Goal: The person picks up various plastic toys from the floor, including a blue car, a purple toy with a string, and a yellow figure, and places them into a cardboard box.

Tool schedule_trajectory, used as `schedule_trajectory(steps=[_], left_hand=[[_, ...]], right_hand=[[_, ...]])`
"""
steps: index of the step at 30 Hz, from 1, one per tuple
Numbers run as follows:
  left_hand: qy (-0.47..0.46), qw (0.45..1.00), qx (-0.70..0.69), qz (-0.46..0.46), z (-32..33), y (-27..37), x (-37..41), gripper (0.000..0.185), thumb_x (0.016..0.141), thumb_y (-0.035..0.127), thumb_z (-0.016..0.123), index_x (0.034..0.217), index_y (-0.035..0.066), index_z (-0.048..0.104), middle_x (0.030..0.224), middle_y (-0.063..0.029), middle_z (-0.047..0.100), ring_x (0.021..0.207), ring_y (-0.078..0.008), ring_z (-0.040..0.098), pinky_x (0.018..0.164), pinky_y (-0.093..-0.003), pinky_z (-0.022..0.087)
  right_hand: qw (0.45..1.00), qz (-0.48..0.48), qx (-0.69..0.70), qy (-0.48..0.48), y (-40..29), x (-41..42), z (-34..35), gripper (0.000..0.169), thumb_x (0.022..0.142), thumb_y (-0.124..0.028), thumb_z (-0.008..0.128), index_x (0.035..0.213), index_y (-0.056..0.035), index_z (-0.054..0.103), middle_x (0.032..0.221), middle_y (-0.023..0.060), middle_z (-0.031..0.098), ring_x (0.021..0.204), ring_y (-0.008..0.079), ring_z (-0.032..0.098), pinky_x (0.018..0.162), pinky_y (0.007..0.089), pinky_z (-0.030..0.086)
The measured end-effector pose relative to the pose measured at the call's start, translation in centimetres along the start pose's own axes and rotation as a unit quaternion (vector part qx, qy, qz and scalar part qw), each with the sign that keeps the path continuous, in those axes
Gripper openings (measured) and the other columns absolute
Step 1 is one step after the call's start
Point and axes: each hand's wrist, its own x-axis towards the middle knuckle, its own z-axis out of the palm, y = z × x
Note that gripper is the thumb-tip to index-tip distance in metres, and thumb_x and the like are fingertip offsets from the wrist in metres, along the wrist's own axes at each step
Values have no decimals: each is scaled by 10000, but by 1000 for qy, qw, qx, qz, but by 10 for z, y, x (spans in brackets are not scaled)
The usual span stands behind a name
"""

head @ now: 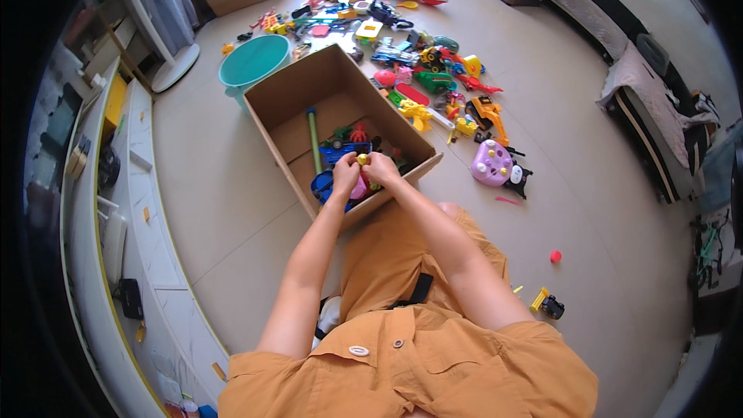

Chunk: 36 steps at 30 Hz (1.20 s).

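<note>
Both hands are over the near end of an open cardboard box [290, 110] on the floor before me. My left hand [346, 174] and my right hand [382, 169] meet at a small yellow toy piece [363, 159], pinched by the fingertips of both. Its exact kind is too small to tell. Inside the box, a blue toy vehicle [339, 154] lies just beyond my fingers. A red toy figure [359, 132] and a long green tube [314, 142] are farther in. Beneath my hands are a pink toy [358, 188] and a blue toy [321, 184], partly hidden.
A teal plastic bucket [255, 61] stands against the box's far left side. Many toys spread beyond and right of the box, including a yellow toy excavator [489, 116] and a purple toy [492, 162]. A shelf unit [145, 215] runs along the left; a sofa [644, 122] stands at right.
</note>
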Motion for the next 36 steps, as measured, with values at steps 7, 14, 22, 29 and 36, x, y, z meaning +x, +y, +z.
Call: schedule_trajectory(steps=[7, 14, 22, 29, 36], left_hand=[[-51, 993, -44, -99, -7, 3, -7, 368, 647, 72, 453, 1006, 1, 417, 867, -70, 513, 561, -72, 451, 403, -174, 328], [-70, 993, -49, -80, -1, 0, -7, 317, 649, 45, 434, 958, -20, 454, 872, -113, 519, 754, -153, 500, 640, -229, 390], [-87, 991, -28, -93, -2, -6, -8, 262, 663, 68, 424, 904, -16, 482, 808, -90, 533, 712, -115, 491, 598, -211, 381], [-95, 983, -39, -152, -3, 8, -14, 281, 674, 50, 444, 945, -28, 449, 890, -116, 513, 791, -158, 489, 666, -231, 372], [-101, 984, -28, -147, -3, 1, -12, 295, 673, 57, 438, 954, -31, 445, 898, -131, 509, 821, -170, 486, 683, -233, 369]], right_hand=[[992, 42, -47, -105, -12, -12, -8, 254, 629, -221, 495, 795, -34, 541, 826, 154, 524, 780, 257, 510, 663, 337, 406], [993, 36, -44, -99, -9, -14, -11, 231, 614, -189, 469, 763, -27, 537, 781, 171, 521, 743, 276, 509, 642, 347, 407], [991, 15, -71, -113, -9, -13, -4, 226, 605, -200, 475, 734, -30, 546, 773, 163, 522, 738, 268, 511, 625, 338, 412], [977, 16, -100, -189, 3, -1, 8, 249, 654, -222, 466, 844, -80, 542, 876, 117, 517, 817, 228, 502, 679, 308, 401], [971, -5, -101, -217, -10, -9, -4, 249, 626, -209, 484, 831, -81, 545, 851, 117, 523, 783, 233, 511, 632, 307, 416]])
